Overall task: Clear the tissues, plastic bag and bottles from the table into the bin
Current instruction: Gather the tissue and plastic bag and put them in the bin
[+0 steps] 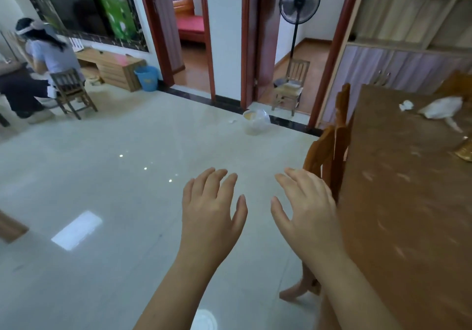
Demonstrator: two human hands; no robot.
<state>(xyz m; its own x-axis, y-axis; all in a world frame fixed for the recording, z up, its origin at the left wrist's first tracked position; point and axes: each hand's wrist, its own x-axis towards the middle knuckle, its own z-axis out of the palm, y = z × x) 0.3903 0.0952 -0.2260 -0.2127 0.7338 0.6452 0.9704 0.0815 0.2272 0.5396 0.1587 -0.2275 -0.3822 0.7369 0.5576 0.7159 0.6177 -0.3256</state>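
Note:
My left hand (pixel 212 209) and my right hand (pixel 306 207) are held out side by side over the pale floor, palms down, fingers spread, holding nothing. The brown wooden table (pixel 398 201) stands to the right. On its far end lie a crumpled white tissue (pixel 406 105) and a white plastic bag (pixel 443 109). A golden object (pixel 464 150), possibly a bottle, is cut off at the right edge. A small bin lined with clear plastic (pixel 255 122) sits on the floor ahead, near the doorway, with a white scrap (pixel 232 120) beside it.
Orange wooden chairs (pixel 332 148) are tucked against the table's left side. A person sits on a chair (pixel 69 92) at far left. A blue bucket (pixel 146 77), a standing fan (pixel 298 2) and a small chair (pixel 291 86) stand by the far doorways.

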